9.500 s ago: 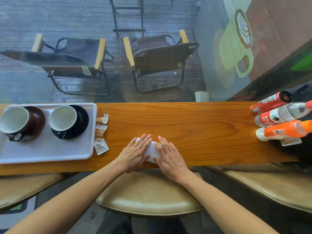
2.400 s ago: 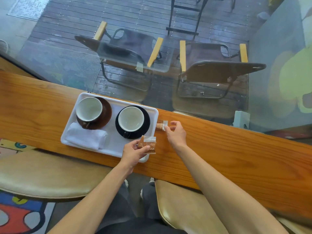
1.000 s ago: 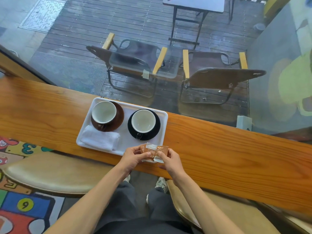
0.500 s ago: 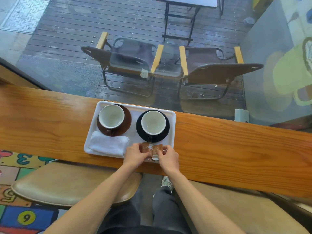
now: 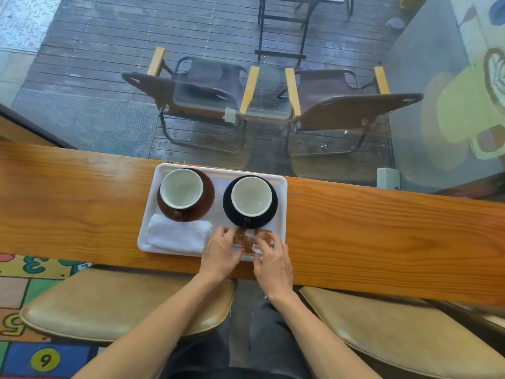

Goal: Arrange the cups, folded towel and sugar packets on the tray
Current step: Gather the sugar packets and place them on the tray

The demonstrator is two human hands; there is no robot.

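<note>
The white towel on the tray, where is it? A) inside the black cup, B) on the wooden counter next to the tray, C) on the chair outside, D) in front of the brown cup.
D: the folded towel lies on the tray, just in front of the brown cup and its saucer.

Glossy grained wood counter (image 5: 382, 236), smooth white plastic tray (image 5: 281, 214), nubby cloth towel (image 5: 177, 233).

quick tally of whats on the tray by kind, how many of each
cups: 2, one on the brown saucer, one on the black saucer
saucers: 2
folded towel: 1
sugar packets: at least 2, partly hidden under the left hand and right hand
total: at least 7, all on the tray
</note>
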